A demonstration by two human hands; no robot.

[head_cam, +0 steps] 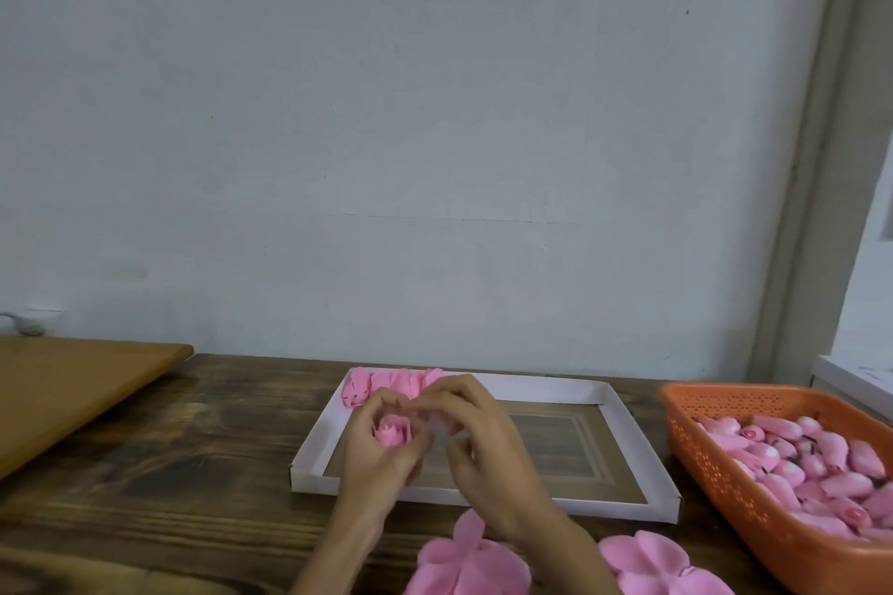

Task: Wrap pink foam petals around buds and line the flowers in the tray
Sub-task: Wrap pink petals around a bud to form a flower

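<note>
"Wrapping is the step in hand, I'd say. Where is the flower?"

"In the left hand (381, 444). Its fingers are curled round the flower (394, 432), which is held up over the near left part of the tray (541, 389), not set down."

"And the right hand (478, 430)?"

"Its bent fingers come in at the flower's right side. That spot is blurred, so I cannot tell whether they pinch a petal edge or only press on it."

"How would you do this bit well?"

"Grip low, at the base, so the petals can close above the fingers. Foam likely springs back, so I'd lay each petal snug, overlap it on the last one, and pin the edge with a thumb until the next petal covers it. Squeezing the top would probably flatten the shape."

"Then where does it go?"

"Beside the finished flowers (386, 383), which sit in a row along the tray's far left corner. Most of the tray floor is bare, so I judge the job is at an early stage."

"Is there enough material?"

"Plenty. Flat petal pieces (468, 560) lie on the table (169, 449) just below the wrists, and the buds (797, 454) fill the orange basket (715, 488) at the right, near the tray."
</note>
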